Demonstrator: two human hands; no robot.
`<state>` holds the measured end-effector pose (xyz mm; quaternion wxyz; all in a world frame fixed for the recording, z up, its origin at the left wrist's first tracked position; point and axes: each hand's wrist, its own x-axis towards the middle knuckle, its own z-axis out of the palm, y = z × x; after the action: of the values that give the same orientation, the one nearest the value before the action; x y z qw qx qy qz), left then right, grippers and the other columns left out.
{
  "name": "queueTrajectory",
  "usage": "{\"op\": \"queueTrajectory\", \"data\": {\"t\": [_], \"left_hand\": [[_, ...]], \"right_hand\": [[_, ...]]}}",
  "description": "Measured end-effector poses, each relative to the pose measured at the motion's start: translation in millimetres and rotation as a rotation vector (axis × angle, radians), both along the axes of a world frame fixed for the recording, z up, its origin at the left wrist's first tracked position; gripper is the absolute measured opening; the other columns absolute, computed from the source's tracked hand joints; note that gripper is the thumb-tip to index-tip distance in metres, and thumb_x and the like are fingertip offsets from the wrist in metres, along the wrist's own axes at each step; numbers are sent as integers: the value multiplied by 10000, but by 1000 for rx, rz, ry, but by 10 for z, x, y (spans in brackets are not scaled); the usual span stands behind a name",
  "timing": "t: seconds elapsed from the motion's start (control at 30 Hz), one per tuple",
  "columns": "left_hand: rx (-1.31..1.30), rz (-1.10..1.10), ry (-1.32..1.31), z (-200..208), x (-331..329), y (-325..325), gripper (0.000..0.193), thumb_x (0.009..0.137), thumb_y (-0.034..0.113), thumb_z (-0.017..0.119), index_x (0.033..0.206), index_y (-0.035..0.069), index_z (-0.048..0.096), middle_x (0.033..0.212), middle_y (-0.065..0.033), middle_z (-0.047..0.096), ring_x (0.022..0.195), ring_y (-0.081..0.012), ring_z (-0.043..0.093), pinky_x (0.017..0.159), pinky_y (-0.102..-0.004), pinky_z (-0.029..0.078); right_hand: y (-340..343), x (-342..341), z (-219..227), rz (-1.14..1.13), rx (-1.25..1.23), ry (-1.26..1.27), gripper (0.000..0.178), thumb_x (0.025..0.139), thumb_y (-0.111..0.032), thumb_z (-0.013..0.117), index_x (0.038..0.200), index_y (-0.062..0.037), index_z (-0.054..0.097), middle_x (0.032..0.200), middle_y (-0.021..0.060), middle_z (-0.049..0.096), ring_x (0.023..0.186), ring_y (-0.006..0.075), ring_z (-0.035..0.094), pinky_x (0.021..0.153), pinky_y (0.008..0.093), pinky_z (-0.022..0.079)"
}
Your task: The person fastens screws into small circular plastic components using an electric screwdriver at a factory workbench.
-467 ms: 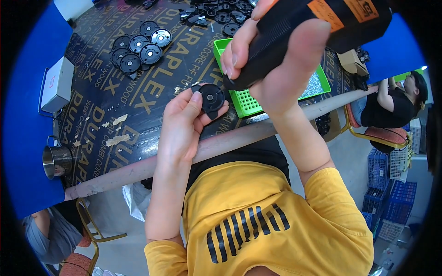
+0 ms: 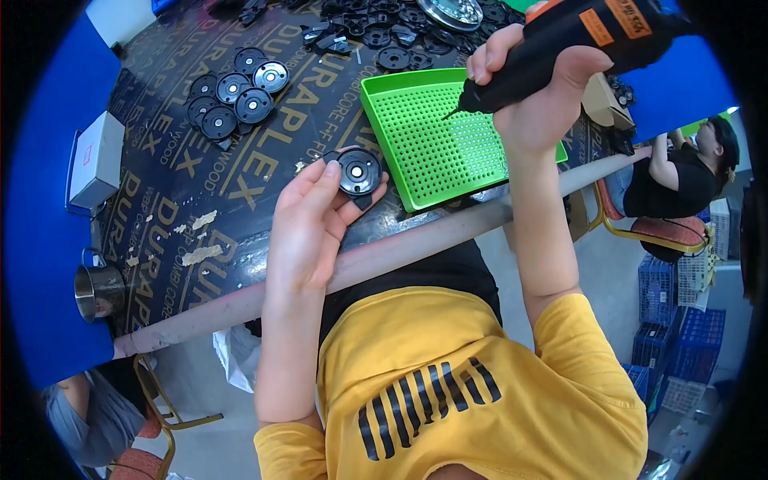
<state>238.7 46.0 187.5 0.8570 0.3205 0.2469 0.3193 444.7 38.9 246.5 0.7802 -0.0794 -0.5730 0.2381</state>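
Note:
My left hand (image 2: 302,210) holds a round black plastic part (image 2: 361,186) with a pale metal centre, thumb on its rim and fingers beneath. My right hand (image 2: 540,120) is wrapped around a black electric screwdriver (image 2: 552,68) with orange labels. Its thin bit points down and left over a green perforated tray (image 2: 384,152), apart from the round part. Small shiny pieces, too small to make out, lie in the tray's right half.
Several similar round parts (image 2: 254,105) lie grouped at the left. Farther back is a heap of black parts (image 2: 376,36) with a shiny round dish (image 2: 452,11). A metal mug (image 2: 100,292) and a white box (image 2: 98,160) stand at the left edge. Another person (image 2: 680,176) sits at the right.
My right hand has lifted the screwdriver away from the round part, up and to the right over the tray. My left hand still holds the part, shifted slightly left.

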Motion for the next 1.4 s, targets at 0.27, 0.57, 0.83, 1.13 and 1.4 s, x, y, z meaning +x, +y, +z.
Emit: {"op": "queueTrajectory", "data": {"t": [0.27, 0.57, 0.83, 1.13, 1.4], "left_hand": [[-43, 25, -19, 11, -18, -24, 299, 926, 130, 362, 1097, -104, 438, 1018, -193, 548, 952, -278, 569, 873, -396, 470], [-3, 15, -9, 7, -24, -25, 310, 930, 141, 358, 1108, -101, 436, 1015, -188, 553, 945, -274, 576, 870, -378, 474], [-1, 8, -5, 10, -18, -17, 312, 930, 148, 365, 1112, -95, 437, 1007, -183, 557, 943, -272, 580, 865, -372, 476], [-14, 21, -19, 13, -15, -21, 322, 928, 160, 377, 1112, -97, 440, 1009, -176, 556, 944, -260, 574, 865, -380, 475], [18, -2, -9, -3, -4, -20, 319, 920, 150, 389, 1123, -90, 444, 1019, -157, 559, 939, -215, 568, 871, -345, 463]], "right_hand": [[-5, 93, -45, 470, 127, 296, 623, 775, -653, 397, 942, -53, 387, 533, 55, 445, 418, 142, 476, 402, 225, 416], [-299, 238, -86, -603, -483, -164, 673, 765, -724, 241, 961, -94, 371, 576, 81, 511, 477, 174, 501, 486, 270, 439], [20, 204, -144, 312, 107, 196, 628, 764, -677, 395, 893, -63, 421, 513, 63, 463, 413, 149, 476, 389, 231, 397], [-307, 271, -51, -546, -469, -132, 668, 766, -719, 271, 960, -89, 380, 575, 72, 499, 477, 163, 485, 493, 277, 427], [-502, -92, 233, -72, -294, -134, 889, 596, -850, 341, 1084, -111, 413, 672, 55, 525, 561, 158, 497, 589, 302, 393]]}}
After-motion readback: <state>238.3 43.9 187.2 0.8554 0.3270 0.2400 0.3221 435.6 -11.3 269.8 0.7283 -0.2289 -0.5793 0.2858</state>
